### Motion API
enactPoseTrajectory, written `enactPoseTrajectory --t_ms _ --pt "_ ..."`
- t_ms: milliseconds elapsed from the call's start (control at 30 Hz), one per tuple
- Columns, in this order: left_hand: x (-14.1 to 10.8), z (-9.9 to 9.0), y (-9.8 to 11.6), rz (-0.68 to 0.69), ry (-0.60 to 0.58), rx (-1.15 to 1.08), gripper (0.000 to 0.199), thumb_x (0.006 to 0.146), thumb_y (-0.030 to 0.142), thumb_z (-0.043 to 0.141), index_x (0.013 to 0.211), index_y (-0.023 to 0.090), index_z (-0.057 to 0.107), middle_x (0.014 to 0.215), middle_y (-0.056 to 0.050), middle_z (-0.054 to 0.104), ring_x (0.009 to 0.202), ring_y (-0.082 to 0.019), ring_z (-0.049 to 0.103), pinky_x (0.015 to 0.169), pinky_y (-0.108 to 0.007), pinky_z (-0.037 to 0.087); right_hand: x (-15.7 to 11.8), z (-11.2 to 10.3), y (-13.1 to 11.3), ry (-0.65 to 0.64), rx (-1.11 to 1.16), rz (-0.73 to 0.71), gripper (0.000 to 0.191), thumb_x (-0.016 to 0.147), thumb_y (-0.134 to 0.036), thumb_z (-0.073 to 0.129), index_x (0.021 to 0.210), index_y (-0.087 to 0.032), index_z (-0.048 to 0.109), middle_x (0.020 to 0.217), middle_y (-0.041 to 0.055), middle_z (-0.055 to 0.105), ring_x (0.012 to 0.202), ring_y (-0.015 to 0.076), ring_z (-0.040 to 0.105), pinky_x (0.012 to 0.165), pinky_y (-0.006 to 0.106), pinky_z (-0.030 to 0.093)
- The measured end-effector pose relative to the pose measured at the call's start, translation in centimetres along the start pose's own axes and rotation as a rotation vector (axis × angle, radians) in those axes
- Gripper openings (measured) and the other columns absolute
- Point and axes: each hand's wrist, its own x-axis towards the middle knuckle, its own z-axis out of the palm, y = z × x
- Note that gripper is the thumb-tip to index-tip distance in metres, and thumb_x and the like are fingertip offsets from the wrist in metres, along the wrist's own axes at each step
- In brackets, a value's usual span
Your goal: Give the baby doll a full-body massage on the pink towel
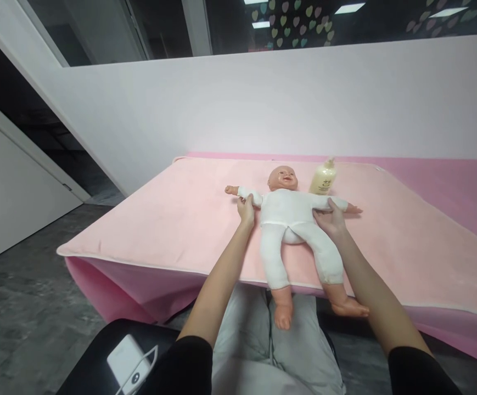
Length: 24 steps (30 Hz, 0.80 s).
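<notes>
A baby doll (pixel 287 206) with a white cloth body lies face up on the pink table cover, its arms spread out to both sides. Its bare feet hang past the table's front edge. My left hand (pixel 246 209) is closed around the doll's arm on the left side, thumb on top. On the right side, my right hand (pixel 331 217) grips the other arm, fingers tucked beneath it. A pump bottle (pixel 323 176) of pale yellow liquid stands just behind that right-hand arm.
The light pink cover (pixel 172 219) lies over a darker pink cloth (pixel 464 197). A white wall (pixel 263 104) rises behind the table. On a black seat (pixel 98 356) at lower left rests a white device with a cable (pixel 129 359). My legs are under the table edge.
</notes>
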Motion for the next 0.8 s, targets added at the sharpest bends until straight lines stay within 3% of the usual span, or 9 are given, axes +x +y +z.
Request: enactPoseTrajectory --t_ms 800 --pt "0.10 -0.06 -0.12 -0.007 -0.014 0.050 0.013 0.079 0.027 0.057 0.089 0.019 0.054 0.096 -0.006 0.064 0.090 -0.018 0.062 0.078 -0.029 0.047 0.27 -0.47 -0.24 -0.012 0.005 0.022 0.017 0.092 -0.024 0.050 0.103 -0.014 0.058 0.092 0.0060 0.068 0.089 0.0158 0.067 0.077 0.029 0.060"
